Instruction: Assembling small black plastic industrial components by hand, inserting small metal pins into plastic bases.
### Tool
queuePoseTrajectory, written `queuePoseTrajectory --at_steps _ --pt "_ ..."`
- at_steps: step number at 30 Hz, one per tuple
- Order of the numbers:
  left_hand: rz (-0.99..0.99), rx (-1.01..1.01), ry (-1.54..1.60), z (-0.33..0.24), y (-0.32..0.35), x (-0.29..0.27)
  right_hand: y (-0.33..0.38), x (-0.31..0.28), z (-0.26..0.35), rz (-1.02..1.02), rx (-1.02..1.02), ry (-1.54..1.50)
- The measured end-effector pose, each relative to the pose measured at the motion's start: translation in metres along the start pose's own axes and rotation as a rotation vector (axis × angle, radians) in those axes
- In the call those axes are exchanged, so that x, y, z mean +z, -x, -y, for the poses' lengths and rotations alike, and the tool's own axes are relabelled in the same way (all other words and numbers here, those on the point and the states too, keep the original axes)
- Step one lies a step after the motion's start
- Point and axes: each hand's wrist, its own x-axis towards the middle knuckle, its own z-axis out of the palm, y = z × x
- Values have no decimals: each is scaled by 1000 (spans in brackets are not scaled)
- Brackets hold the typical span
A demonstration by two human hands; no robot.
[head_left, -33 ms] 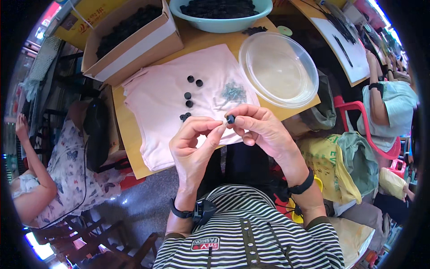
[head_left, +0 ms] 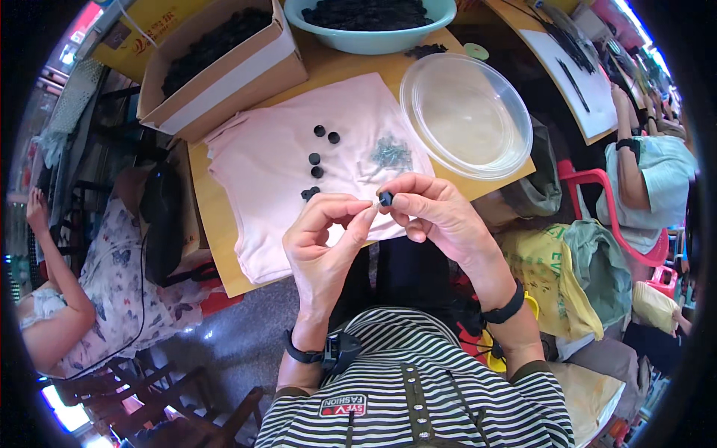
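Observation:
My right hand (head_left: 437, 213) pinches a small black round part (head_left: 385, 198) between thumb and forefinger, above the near edge of a pink cloth (head_left: 254, 187). My left hand (head_left: 325, 243) meets it from the left, with thumb and forefinger closed on a tiny pale metal piece (head_left: 369, 204) that touches the black part. Several loose black round parts (head_left: 317, 159) lie on the cloth just beyond my hands. A small heap of grey metal bits (head_left: 390, 153) sits to their right.
A clear plastic bowl (head_left: 467, 112) stands right of the cloth. Behind are a cardboard box (head_left: 231, 75) and a teal basin (head_left: 373, 37), both holding black parts. One person sits at the left (head_left: 97, 276), another at the right (head_left: 646, 179). A red chair (head_left: 590, 183) and bags (head_left: 553, 276) crowd my right.

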Motion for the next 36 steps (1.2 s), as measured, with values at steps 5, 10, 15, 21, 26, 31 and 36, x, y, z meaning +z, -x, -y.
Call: queuePoseTrajectory --at_steps 5,10,15,21,26,31,36 --pt "-9 230 -346 -8 -2 1 3 3 1 -25 -18 109" --pt "-3 394 -563 -8 0 4 3 6 0 -33 -10 232" --pt "45 211 -457 10 0 0 -1 -3 -13 -83 -20 152" --pt "-60 99 -645 11 -20 -30 -9 -12 -13 -135 -42 155" --pt "-87 159 -989 19 -45 -40 -16 -8 -13 -115 -77 142" --pt "-61 84 -1005 32 -52 -39 -17 -2 -12 -159 -102 180" --pt "-48 218 -958 29 -49 -33 -17 3 -10 -148 -125 247"
